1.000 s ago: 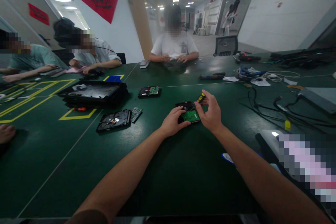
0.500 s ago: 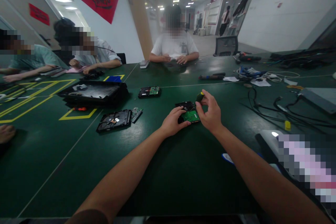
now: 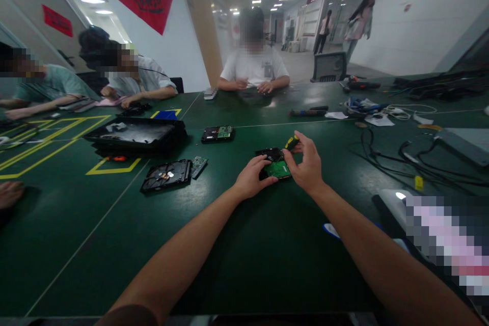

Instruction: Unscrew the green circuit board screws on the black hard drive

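A hard drive (image 3: 278, 169) with a green circuit board facing up lies on the dark green table in front of me. My left hand (image 3: 253, 177) grips it along its left side, thumb at the near edge and fingers over the far part. Above the drive's right end, my right hand (image 3: 305, 163) holds a yellow-and-black screwdriver (image 3: 292, 142) between thumb and fingers. The screwdriver is tilted, and its tip is too small to make out. Left of my hands lie an opened black drive casing (image 3: 166, 175) and a small loose circuit board (image 3: 198, 166).
Another hard drive (image 3: 217, 134) lies farther back, near a black tray (image 3: 137, 132). Black cables (image 3: 405, 163) and a grey metal box (image 3: 464, 143) are on the right. A co-worker (image 3: 254, 69) sits opposite; others sit at the left.
The screwdriver has turned in my right hand, so more of its yellow handle shows. My left hand and the drive stay in place. A person in the background has walked rightward.
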Tool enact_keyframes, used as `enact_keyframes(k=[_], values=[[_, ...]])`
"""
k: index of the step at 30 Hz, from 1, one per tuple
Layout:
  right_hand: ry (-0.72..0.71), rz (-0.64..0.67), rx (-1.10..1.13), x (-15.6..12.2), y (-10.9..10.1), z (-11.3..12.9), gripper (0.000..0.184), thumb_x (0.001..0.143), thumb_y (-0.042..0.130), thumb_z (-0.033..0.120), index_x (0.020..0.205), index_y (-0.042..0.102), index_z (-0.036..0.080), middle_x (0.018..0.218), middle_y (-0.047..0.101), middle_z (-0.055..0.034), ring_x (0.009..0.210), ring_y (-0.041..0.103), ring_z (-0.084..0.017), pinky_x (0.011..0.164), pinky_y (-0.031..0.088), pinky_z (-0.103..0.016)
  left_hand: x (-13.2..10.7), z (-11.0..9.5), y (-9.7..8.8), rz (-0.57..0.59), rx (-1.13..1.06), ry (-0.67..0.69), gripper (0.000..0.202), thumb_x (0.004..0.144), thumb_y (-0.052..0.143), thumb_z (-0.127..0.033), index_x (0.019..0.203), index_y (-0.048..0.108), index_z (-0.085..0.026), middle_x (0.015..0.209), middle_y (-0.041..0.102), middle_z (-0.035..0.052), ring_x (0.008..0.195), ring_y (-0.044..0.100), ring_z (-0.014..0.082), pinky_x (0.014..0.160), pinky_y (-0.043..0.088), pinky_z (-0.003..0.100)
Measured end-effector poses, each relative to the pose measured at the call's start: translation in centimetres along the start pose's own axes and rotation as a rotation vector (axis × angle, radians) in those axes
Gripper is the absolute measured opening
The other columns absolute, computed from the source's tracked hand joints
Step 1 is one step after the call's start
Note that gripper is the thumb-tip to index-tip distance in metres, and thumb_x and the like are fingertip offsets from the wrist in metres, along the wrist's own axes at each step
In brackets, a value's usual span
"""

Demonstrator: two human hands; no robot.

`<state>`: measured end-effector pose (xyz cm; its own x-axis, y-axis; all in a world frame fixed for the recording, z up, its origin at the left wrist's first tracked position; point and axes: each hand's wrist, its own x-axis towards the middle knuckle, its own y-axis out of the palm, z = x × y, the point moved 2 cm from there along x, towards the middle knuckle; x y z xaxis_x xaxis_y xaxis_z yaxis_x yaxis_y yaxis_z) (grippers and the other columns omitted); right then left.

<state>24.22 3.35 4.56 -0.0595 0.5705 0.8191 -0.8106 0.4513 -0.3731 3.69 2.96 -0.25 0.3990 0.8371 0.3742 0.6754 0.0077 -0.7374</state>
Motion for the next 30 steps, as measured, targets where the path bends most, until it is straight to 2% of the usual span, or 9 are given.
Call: enact_keyframes(k=[3, 8, 13, 19, 25, 30], values=[[0.002, 0.001, 0.0, 0.03, -0.01, 0.0, 0.061, 0.097, 0.057, 0.025, 0.154, 0.037, 0.029, 0.133, 0.059, -0.0118, 0.096, 0.068, -0.024, 0.089, 0.06, -0.047, 0.01, 0.08, 0.05, 0.0, -0.004, -0.001, 0.06, 0.082, 0.077, -0.051, 0.132, 0.061, -0.023, 0.15, 0.052, 0.0129, 0.142, 0.046, 0.0307, 0.12, 0.038, 0.051], [0.001, -0.008, -0.027, 0.17, -0.18, 0.08, 0.06, 0.094, 0.064, 0.03, 0.15, 0.043, 0.028, 0.128, 0.058, -0.0125, 0.104, 0.065, -0.028, 0.083, 0.061, -0.046, 0.0, 0.1, 0.05, 0.008, -0.014, 0.0, 0.061, 0.082, 0.077, -0.052, 0.133, 0.061, -0.022, 0.15, 0.051, 0.0139, 0.143, 0.045, 0.0305, 0.12, 0.038, 0.05], [-0.001, 0.011, -0.022, 0.19, -0.17, 0.29, 0.06, 0.098, 0.056, 0.024, 0.155, 0.037, 0.028, 0.129, 0.059, -0.0124, 0.103, 0.066, -0.026, 0.092, 0.059, -0.049, 0.0, 0.1, 0.03, 0.005, -0.009, -0.004, 0.061, 0.082, 0.076, -0.052, 0.133, 0.061, -0.022, 0.151, 0.051, 0.0131, 0.143, 0.044, 0.0306, 0.12, 0.038, 0.051], [0.012, -0.024, -0.021, 0.11, -0.3, 0.21, 0.059, 0.095, 0.063, 0.029, 0.15, 0.042, 0.028, 0.127, 0.057, -0.0122, 0.101, 0.064, -0.026, 0.084, 0.061, -0.046, 0.01, 0.22, 0.1, 0.011, -0.013, 0.001, 0.061, 0.082, 0.077, -0.051, 0.134, 0.061, -0.023, 0.15, 0.051, 0.0134, 0.143, 0.045, 0.0305, 0.12, 0.038, 0.051], [-0.001, 0.002, -0.016, 0.21, -0.28, 0.27, 0.059, 0.098, 0.055, 0.025, 0.154, 0.038, 0.029, 0.127, 0.058, -0.0117, 0.1, 0.066, -0.024, 0.091, 0.059, -0.046, -0.02, 0.07, 0.01, -0.008, -0.018, 0.003, 0.059, 0.082, 0.077, -0.05, 0.132, 0.062, -0.023, 0.15, 0.051, 0.0127, 0.143, 0.045, 0.0312, 0.119, 0.038, 0.053], [0.009, -0.006, -0.029, 0.15, -0.32, 0.13, 0.058, 0.096, 0.06, 0.03, 0.151, 0.042, 0.028, 0.127, 0.059, -0.0118, 0.101, 0.066, -0.026, 0.087, 0.061, -0.045, -0.06, 0.02, -0.05, 0.005, -0.023, 0.004, 0.059, 0.082, 0.077, -0.049, 0.133, 0.061, -0.023, 0.151, 0.051, 0.0133, 0.143, 0.045, 0.0312, 0.119, 0.038, 0.053]])
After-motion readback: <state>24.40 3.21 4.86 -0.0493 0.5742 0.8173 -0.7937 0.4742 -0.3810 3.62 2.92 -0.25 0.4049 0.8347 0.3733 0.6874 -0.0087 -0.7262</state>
